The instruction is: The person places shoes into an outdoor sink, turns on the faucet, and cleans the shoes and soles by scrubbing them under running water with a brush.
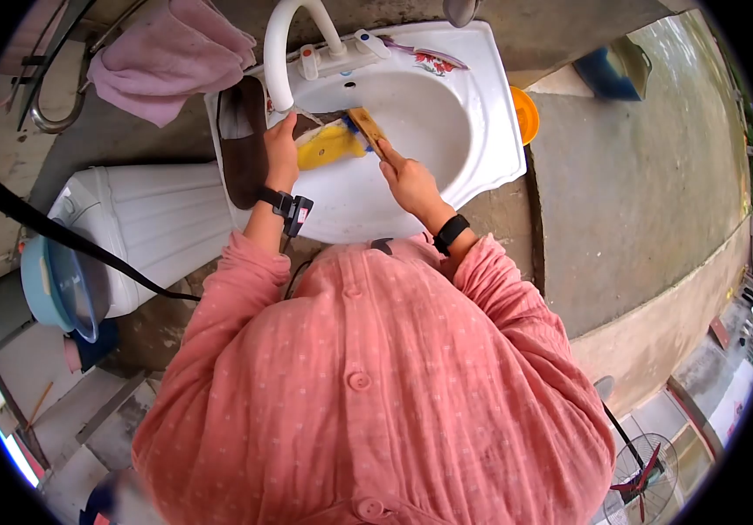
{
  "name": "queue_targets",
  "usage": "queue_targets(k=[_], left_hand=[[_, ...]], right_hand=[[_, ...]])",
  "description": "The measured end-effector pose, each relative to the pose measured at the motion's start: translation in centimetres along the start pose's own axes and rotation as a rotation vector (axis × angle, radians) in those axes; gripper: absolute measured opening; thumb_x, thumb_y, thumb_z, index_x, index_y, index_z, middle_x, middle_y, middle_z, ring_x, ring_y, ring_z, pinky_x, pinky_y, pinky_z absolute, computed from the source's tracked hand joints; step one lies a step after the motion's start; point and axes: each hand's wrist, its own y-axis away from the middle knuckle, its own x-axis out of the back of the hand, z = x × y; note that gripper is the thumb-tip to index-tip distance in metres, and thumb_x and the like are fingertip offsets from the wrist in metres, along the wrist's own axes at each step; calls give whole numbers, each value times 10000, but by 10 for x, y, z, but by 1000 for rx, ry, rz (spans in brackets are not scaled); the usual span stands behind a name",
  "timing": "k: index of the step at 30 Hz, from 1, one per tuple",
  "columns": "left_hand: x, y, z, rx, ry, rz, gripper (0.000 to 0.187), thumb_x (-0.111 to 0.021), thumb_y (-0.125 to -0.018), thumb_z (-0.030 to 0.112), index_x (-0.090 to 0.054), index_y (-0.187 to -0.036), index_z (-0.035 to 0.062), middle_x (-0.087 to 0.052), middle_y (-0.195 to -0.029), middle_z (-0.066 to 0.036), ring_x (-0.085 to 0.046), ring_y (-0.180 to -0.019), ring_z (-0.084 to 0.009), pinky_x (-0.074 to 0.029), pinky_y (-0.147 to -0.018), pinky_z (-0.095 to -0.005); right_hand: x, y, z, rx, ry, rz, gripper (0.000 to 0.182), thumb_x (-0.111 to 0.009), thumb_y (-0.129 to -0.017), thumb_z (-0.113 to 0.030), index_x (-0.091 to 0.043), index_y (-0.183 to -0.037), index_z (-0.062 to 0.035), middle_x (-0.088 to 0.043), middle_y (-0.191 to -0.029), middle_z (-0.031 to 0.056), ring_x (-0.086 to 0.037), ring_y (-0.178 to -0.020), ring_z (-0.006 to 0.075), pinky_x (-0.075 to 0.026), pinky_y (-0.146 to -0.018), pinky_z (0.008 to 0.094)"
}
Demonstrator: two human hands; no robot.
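Note:
Over the white sink [411, 192], my left hand [281, 157] grips what looks like a brown shoe with a yellow sole [331, 147]. Only part of it shows, and my hand covers its near end. My right hand [410, 182] is closed round the handle of a wooden scrubbing brush [364, 127], whose blue bristles touch the far end of the yellow surface. A second brown item, apparently another shoe [243, 162], lies along the sink's left rim. The white faucet [277, 66] curves down just above my left hand.
A pink towel [171, 61] hangs at the upper left. A purple-handled toothbrush [429, 55] lies on the sink's back ledge. To the right is an orange bowl [525, 115]. On the left stand a ribbed white appliance [162, 214] and a light-blue basin [44, 284].

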Motion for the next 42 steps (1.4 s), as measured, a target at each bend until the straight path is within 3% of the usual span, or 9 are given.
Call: queue_targets(k=[5, 9, 18, 20, 23, 31, 33, 37, 42], left_hand=[[3, -7, 0, 18, -15, 2, 274, -541, -829, 197, -536, -681, -33, -441, -646, 33, -361, -631, -74, -322, -577, -251], [7, -10, -1, 13, 8, 34, 261, -548, -822, 195, -577, -749, -53, -480, -681, 23, -392, -661, -77, -339, -608, -245], [15, -3, -2, 69, -19, 5, 262, -558, -822, 207, -585, -768, -49, -506, -699, 4, -404, -641, -87, -351, -593, -257], [16, 0, -1, 145, -29, 95, 234, -549, -822, 198, -593, -857, -29, -600, -830, -68, -558, -691, -143, -446, -649, -270], [24, -8, -8, 118, -8, 96, 230, -554, -816, 194, -588, -859, -30, -601, -814, -73, -572, -707, -156, -454, -642, -282], [28, 2, -3, 156, 67, 144, 235, -566, -802, 204, -580, -841, -27, -594, -795, -84, -581, -678, -184, -469, -630, -296], [28, 4, 0, 225, 108, 199, 240, -568, -797, 205, -577, -848, -30, -598, -798, -92, -584, -675, -194, -473, -633, -302], [38, -6, -14, 171, 35, 189, 241, -567, -796, 202, -573, -857, -31, -600, -801, -93, -586, -680, -198, -473, -635, -304], [33, 2, -8, 175, 57, 223, 232, -558, -802, 201, -583, -853, -24, -599, -790, -86, -585, -685, -188, -469, -636, -292]], right_hand=[[17, 17, -35, 90, 47, -136, 404, -458, -853, -232, -442, -1244, -133, -569, -722, 227, -555, -702, 379, -425, -630, 437], [4, 2, 16, -150, 108, -119, 415, -484, -841, -234, -447, -1240, -128, -560, -705, 219, -544, -690, 385, -425, -630, 435], [-7, -3, -4, 53, -30, -45, 404, -470, -849, -241, -440, -1231, -114, -557, -692, 222, -546, -639, 385, -437, -609, 451], [-6, -7, -2, 41, 30, -41, 401, -471, -847, -240, -446, -1226, -109, -568, -691, 227, -556, -649, 386, -439, -609, 457], [-6, 7, -32, 139, 3, -95, 395, -467, -847, -235, -449, -1220, -107, -581, -702, 226, -560, -646, 386, -442, -602, 461], [-12, 6, -27, 124, 45, -147, 420, -454, -852, -214, -417, -1252, -93, -568, -693, 230, -551, -664, 394, -437, -626, 445], [-14, -13, -4, -27, 67, -74, 422, -457, -851, -217, -419, -1254, -97, -559, -695, 240, -550, -677, 403, -434, -650, 444], [-5, 8, -43, 151, 59, -172, 406, -453, -851, -256, -441, -1238, -134, -583, -704, 234, -569, -658, 388, -450, -629, 470], [-9, -14, -8, 49, 96, -56, 407, -457, -845, -257, -447, -1225, -111, -586, -700, 226, -573, -661, 378, -449, -606, 462]])
